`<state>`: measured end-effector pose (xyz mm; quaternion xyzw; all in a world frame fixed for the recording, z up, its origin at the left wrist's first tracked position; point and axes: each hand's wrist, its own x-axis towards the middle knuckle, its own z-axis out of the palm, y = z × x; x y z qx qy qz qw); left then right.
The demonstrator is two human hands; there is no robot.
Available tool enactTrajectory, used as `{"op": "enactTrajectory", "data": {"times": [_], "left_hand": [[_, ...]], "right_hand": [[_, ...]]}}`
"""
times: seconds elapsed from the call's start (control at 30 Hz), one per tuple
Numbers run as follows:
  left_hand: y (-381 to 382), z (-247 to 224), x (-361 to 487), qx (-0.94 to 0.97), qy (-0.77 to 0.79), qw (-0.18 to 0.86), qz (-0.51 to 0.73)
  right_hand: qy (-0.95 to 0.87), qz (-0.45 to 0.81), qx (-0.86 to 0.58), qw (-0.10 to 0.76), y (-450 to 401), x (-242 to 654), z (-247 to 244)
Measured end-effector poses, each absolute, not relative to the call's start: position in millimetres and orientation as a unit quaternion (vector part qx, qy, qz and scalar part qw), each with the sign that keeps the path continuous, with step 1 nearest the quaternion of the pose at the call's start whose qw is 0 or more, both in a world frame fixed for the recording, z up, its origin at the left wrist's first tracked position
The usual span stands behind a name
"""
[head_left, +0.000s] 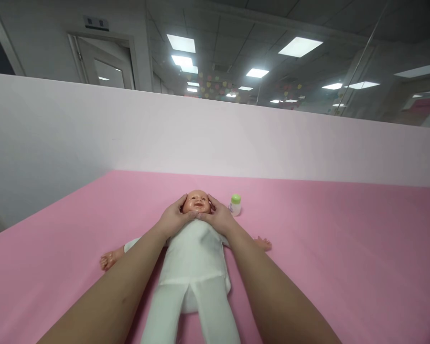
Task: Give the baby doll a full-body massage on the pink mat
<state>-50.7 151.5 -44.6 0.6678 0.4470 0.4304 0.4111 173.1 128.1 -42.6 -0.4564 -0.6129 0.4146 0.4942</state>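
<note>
A baby doll in white cloth clothes lies on its back on a pink padded surface, head toward the far side and arms spread out. My left hand cups the left side of the doll's head, fingers along the cheek and thumb under the chin. On the opposite side my right hand does the same, and the two thumbs nearly meet below the chin. Just right of my right hand stands a small clear bottle with a green cap. My forearms partly cover the doll's arms.
A white wall panel runs along the far edge of the pink surface, with glass above it. Another white panel borders the left side. Behind are a door and ceiling lights.
</note>
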Motion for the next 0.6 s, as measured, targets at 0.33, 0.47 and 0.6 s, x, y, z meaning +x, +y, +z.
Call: {"op": "enactTrajectory", "data": {"times": [0.33, 0.47, 0.6], "left_hand": [[156, -54, -56, 0.626, 0.391, 0.478, 0.477], [158, -56, -58, 0.614, 0.377, 0.499, 0.482], [161, -59, -58, 0.610, 0.397, 0.487, 0.483]], "right_hand": [[-0.603, 0.475, -0.393, 0.506, 126, 180, -35], [-0.589, 0.503, -0.377, 0.508, 127, 181, -36], [-0.579, 0.513, -0.377, 0.509, 130, 179, -39]]}}
